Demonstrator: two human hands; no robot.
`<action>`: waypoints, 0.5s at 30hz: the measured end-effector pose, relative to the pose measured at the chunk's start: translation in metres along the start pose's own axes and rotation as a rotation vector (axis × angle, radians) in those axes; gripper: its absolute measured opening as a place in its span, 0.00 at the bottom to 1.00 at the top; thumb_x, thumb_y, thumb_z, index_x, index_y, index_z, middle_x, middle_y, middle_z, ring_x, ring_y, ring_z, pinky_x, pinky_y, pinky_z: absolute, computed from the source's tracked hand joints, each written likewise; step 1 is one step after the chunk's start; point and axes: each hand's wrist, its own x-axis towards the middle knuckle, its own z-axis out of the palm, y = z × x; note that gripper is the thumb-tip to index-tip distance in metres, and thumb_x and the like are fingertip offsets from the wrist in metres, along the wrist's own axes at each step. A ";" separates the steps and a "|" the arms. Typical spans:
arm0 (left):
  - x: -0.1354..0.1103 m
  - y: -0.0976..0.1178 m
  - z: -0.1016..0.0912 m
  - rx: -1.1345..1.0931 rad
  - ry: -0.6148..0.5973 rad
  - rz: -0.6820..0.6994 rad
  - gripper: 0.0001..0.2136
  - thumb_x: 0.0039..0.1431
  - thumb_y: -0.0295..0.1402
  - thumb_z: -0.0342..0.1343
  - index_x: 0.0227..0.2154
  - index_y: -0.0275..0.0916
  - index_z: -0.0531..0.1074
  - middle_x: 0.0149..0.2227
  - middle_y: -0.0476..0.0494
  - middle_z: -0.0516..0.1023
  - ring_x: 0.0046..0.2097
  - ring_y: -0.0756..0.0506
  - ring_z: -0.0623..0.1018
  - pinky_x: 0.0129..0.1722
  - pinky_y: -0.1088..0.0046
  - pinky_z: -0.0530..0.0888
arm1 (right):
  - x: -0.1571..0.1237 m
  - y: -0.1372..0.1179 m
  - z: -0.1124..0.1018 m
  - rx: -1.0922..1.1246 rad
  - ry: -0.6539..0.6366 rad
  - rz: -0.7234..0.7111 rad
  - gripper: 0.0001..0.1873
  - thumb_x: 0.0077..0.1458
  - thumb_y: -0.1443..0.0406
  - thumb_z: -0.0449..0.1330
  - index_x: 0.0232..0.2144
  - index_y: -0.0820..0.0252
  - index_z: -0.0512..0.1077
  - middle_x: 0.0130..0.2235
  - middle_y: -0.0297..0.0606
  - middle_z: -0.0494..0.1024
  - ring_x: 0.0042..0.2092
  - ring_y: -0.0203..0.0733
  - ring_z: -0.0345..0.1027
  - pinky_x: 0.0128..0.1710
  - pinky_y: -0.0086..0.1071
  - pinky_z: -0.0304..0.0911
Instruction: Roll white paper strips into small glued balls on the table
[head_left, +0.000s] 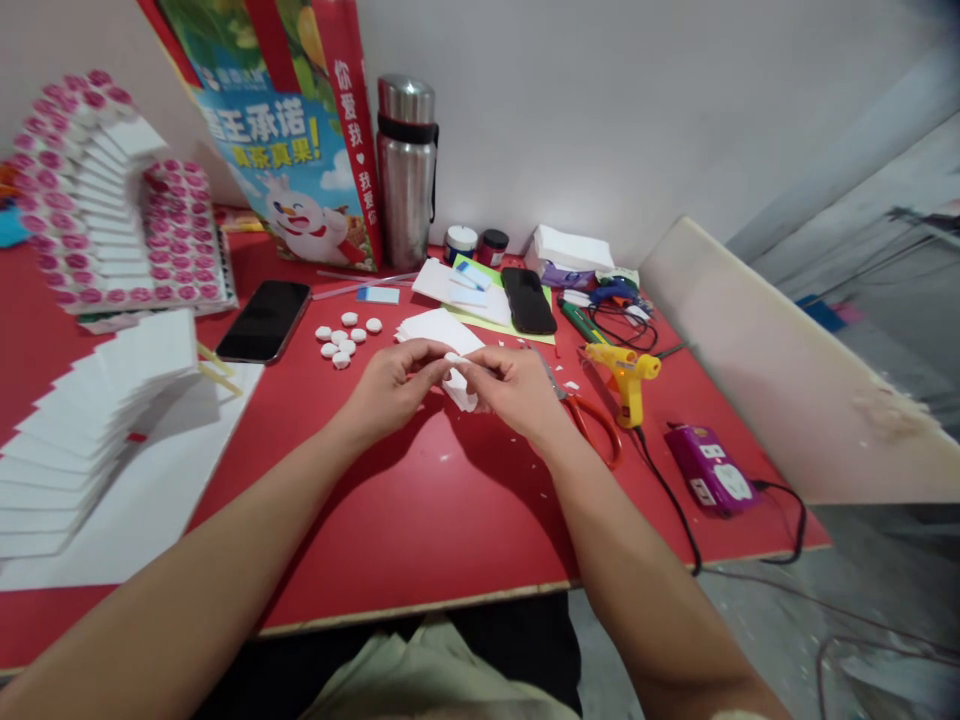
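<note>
Both my hands meet over the middle of the red table (420, 510). My left hand (394, 385) and my right hand (510, 385) pinch a small white piece of foam (459, 385) between their fingertips, a little above the tabletop. Just behind it lies a small pile of white sheets (439, 328). Several small white round discs (343, 340) lie to the left of my left hand. Red-handled scissors (596, 420) rest right beside my right hand.
A yellow glue gun (626, 378) and a purple power strip (709, 470) lie at the right. Two black phones (264, 320) (527, 300), a steel flask (406, 170), white card stacks (97, 420) and pink-dotted white pieces (112, 200) fill the left and back.
</note>
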 end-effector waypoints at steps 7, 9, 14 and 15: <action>-0.005 -0.001 0.015 -0.057 0.090 -0.016 0.10 0.64 0.39 0.59 0.39 0.37 0.74 0.38 0.42 0.81 0.40 0.45 0.80 0.39 0.69 0.75 | -0.002 -0.005 0.009 -0.331 0.208 -0.210 0.11 0.59 0.65 0.58 0.25 0.58 0.75 0.22 0.33 0.72 0.27 0.37 0.63 0.31 0.32 0.55; -0.007 0.003 0.019 -0.057 0.158 -0.003 0.08 0.63 0.37 0.59 0.38 0.37 0.74 0.37 0.43 0.81 0.39 0.45 0.80 0.39 0.69 0.75 | -0.005 -0.009 0.009 -0.329 0.196 -0.248 0.11 0.60 0.66 0.57 0.25 0.58 0.73 0.23 0.33 0.73 0.27 0.37 0.63 0.31 0.32 0.55; -0.007 0.006 0.018 0.012 0.214 0.068 0.07 0.63 0.36 0.60 0.37 0.38 0.75 0.38 0.43 0.82 0.41 0.45 0.80 0.43 0.68 0.75 | -0.008 -0.013 0.005 -0.097 0.063 -0.144 0.14 0.65 0.60 0.57 0.29 0.57 0.75 0.25 0.35 0.76 0.28 0.39 0.69 0.30 0.32 0.60; -0.007 0.005 0.017 0.024 0.208 0.077 0.07 0.63 0.36 0.60 0.37 0.38 0.75 0.38 0.43 0.82 0.41 0.45 0.80 0.44 0.68 0.75 | -0.007 -0.013 0.004 -0.046 0.040 -0.121 0.14 0.66 0.58 0.57 0.30 0.57 0.76 0.25 0.35 0.76 0.28 0.39 0.69 0.31 0.32 0.61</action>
